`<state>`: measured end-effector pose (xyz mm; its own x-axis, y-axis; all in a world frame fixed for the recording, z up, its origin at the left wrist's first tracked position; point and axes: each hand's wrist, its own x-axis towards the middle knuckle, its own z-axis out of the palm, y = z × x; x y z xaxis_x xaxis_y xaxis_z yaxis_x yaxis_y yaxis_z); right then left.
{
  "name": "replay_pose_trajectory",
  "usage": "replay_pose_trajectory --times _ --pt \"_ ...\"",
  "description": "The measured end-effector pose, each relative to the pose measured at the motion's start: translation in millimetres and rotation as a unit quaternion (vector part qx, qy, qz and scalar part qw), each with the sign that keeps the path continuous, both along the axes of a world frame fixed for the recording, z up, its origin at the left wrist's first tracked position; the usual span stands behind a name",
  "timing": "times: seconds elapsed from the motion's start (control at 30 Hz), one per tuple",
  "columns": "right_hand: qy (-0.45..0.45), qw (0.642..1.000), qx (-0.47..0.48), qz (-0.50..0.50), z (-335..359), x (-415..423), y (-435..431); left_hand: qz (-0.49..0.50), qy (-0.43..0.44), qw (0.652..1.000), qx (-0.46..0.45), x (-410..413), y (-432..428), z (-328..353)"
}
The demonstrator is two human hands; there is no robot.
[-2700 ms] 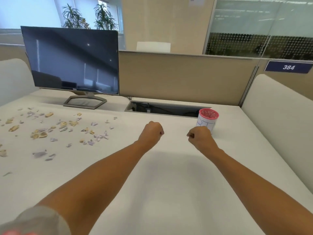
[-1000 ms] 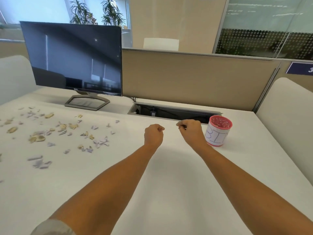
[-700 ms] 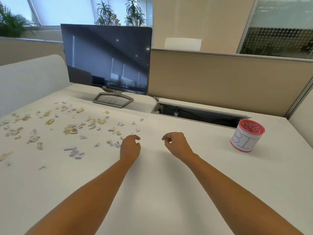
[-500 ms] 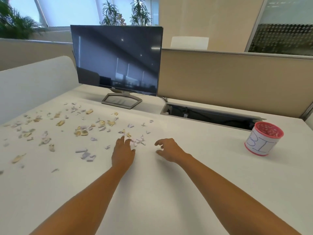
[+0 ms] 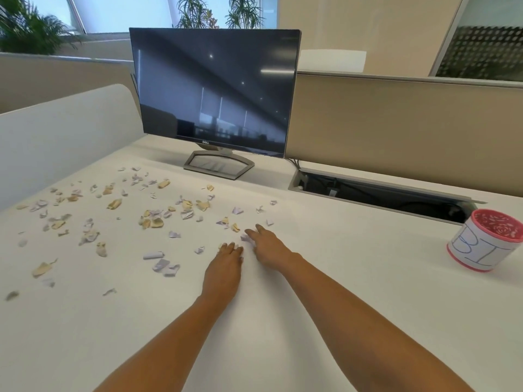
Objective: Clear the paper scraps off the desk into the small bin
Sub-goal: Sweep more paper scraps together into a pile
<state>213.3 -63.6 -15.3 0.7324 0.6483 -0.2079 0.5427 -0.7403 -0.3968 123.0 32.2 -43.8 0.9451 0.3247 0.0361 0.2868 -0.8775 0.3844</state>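
Head view: mid-frame, left hand [image 5: 225,268] and right hand [image 5: 270,248] rest flat on the surface [image 5: 353,284], fingers [image 5: 231,248] straight, gripping nothing, beside scattered paper scraps [image 5: 152,222]; small bin [image 5: 478,251] at right edge.

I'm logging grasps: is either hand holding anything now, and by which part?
Nothing is held. The left hand and right hand lie with straight fingers on the desk, fingertips at the near edge of the paper scraps.

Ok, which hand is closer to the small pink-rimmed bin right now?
The right hand. It reaches to the near edge of the paper scraps, with the small bin well off to its right. The left hand lies flat beside it, farther from the bin.
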Motion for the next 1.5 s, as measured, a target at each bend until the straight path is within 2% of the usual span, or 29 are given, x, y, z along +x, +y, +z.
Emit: replay_pose_trajectory --times 0.13,0.27,0.4,0.53,0.83,1.0,1.23,1.5 --pt "-0.081 0.997 0.001 0.014 -6.5 0.0 -0.2 0.010 -0.039 0.999 -0.001 1.0 5.4 0.8" --pt "-0.121 0.993 0.006 0.000 -6.4 -4.9 -4.5 0.027 -0.071 0.997 -0.016 1.8 9.7 3.3" --pt "-0.116 0.993 0.013 -0.020 -4.6 -12.3 -12.7 0.013 -0.070 0.997 -0.008 2.3 8.1 11.3" --pt "-0.064 0.996 0.033 -0.054 0.4 -20.2 -25.8 0.019 -0.045 0.999 0.004 -1.0 3.4 19.2" --pt "-0.057 0.982 0.126 -0.130 12.6 -33.8 -86.9 -0.008 -0.047 0.999 -0.010 -15.4 -30.9 29.6" --pt "-0.094 0.966 0.166 -0.173 20.7 -37.6 -126.9 -0.032 -0.073 0.996 -0.045 -17.0 -70.3 37.4" --pt "-0.137 0.954 0.152 -0.219 37.5 -34.7 -188.6 -0.075 -0.094 0.989 -0.085 -3.3 -133.6 49.5" --pt "-0.156 0.939 0.088 -0.294 67.2 -18.4 -267.3 -0.142 -0.098 0.979 -0.109 34.1 -205.4 65.2"
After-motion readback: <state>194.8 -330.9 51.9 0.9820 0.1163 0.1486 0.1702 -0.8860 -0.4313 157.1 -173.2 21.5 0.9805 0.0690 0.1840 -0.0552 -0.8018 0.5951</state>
